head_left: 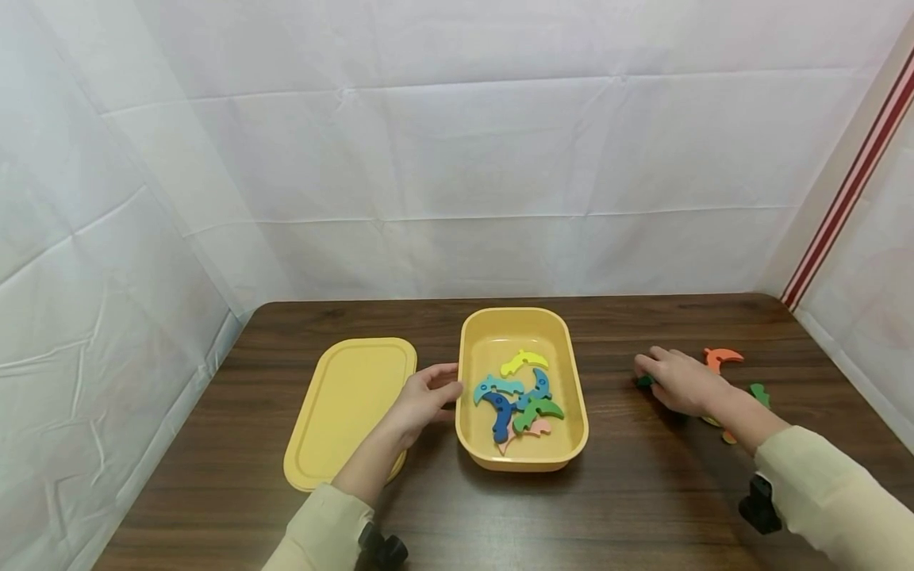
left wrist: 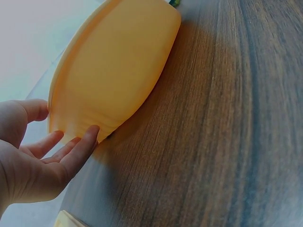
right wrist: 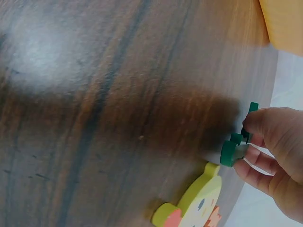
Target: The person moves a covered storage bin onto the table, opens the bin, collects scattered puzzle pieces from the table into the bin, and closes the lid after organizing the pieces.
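A yellow plastic box (head_left: 580, 412) stands mid-table, holding several flat toy pieces in yellow, blue, green and pink, such as the dark blue piece (head_left: 502, 418). My left hand (head_left: 421, 404) is at its left wall, fingers loosely extended and thumb right at the rim; the left wrist view shows the fingertips (left wrist: 93, 133) against the outer wall. Out to the right, my right hand (head_left: 678, 381) pinches a dark green toy piece (right wrist: 229, 152) between thumb and fingers, close over the table. Part of that piece is hidden behind the fingers.
A yellow lid (head_left: 350, 404) lies left of the box, partly behind my left forearm. Near my right hand are an orange piece (head_left: 723, 357), a green piece (head_left: 760, 394) and a yellow piece (right wrist: 196, 198) with a printed eye. White sheeting (head_left: 457, 159) stands behind the dark wooden table (head_left: 614, 515).
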`<act>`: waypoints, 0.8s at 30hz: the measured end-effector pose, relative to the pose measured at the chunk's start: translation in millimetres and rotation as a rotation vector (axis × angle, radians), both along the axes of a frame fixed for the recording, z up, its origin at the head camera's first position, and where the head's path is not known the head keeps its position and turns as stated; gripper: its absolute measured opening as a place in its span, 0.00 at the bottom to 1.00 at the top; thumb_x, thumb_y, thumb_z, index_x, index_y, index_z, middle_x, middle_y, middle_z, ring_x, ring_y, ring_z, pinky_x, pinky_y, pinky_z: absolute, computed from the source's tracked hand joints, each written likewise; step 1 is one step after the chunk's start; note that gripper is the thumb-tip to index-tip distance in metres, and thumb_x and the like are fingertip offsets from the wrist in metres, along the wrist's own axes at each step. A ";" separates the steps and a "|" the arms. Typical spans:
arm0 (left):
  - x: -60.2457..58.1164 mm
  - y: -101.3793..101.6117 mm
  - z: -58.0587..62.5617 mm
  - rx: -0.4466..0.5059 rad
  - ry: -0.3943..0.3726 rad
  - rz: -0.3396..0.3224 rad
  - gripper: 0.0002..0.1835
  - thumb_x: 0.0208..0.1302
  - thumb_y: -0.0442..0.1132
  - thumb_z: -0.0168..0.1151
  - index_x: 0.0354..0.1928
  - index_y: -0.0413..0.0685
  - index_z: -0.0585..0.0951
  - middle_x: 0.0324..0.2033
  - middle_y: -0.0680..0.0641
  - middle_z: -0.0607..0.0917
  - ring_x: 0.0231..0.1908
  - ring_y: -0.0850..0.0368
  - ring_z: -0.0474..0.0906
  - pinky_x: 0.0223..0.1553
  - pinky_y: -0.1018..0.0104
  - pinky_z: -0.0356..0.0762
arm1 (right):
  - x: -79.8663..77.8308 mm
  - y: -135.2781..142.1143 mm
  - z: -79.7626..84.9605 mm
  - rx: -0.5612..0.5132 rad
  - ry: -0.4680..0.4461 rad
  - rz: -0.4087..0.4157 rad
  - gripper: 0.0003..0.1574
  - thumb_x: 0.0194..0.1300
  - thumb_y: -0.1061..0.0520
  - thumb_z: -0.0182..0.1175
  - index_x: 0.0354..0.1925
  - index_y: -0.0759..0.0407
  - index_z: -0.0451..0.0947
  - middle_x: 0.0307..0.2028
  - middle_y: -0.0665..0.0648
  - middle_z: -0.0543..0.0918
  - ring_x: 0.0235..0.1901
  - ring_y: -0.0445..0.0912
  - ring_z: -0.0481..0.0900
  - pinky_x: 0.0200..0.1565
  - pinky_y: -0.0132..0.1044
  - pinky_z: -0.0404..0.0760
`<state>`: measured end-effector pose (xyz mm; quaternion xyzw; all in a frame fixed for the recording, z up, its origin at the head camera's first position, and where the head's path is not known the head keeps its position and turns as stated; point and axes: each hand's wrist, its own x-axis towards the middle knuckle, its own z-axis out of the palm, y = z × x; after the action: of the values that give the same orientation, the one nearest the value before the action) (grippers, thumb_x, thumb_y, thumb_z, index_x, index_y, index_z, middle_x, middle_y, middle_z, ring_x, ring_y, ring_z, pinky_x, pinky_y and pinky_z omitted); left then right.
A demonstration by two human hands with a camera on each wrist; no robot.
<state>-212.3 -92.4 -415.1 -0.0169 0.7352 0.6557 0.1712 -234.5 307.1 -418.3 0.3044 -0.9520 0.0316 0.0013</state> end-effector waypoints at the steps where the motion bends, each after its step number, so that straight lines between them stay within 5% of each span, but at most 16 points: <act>1: 0.1 0.0 -0.1 0.000 0.001 0.001 0.23 0.62 0.36 0.55 0.60 0.39 0.69 0.54 0.37 0.76 0.49 0.47 0.77 0.42 0.55 0.81 | -0.3 -1.2 1.4 0.003 0.001 0.001 0.13 0.55 0.66 0.60 0.36 0.54 0.69 0.30 0.52 0.69 0.25 0.44 0.67 0.26 0.35 0.67; 16: 0.0 -0.6 0.6 -0.003 -0.007 -0.001 0.24 0.63 0.36 0.56 0.61 0.39 0.68 0.55 0.37 0.75 0.50 0.45 0.76 0.43 0.54 0.81 | -6.5 -15.0 20.4 0.035 0.045 0.016 0.13 0.54 0.65 0.62 0.38 0.56 0.71 0.30 0.53 0.71 0.26 0.46 0.70 0.28 0.39 0.72; 24: 11.0 1.4 23.4 -0.015 -0.012 -0.020 0.24 0.63 0.35 0.54 0.61 0.36 0.67 0.55 0.34 0.73 0.52 0.41 0.74 0.45 0.52 0.79 | -11.7 -22.1 31.0 0.058 0.033 0.010 0.13 0.55 0.65 0.62 0.40 0.57 0.70 0.28 0.53 0.68 0.25 0.46 0.68 0.25 0.37 0.69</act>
<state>-201.4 -91.0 -391.6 -0.0149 0.7392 0.6483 0.1818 -246.2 285.0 -387.2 0.3097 -0.9508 -0.0008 0.0080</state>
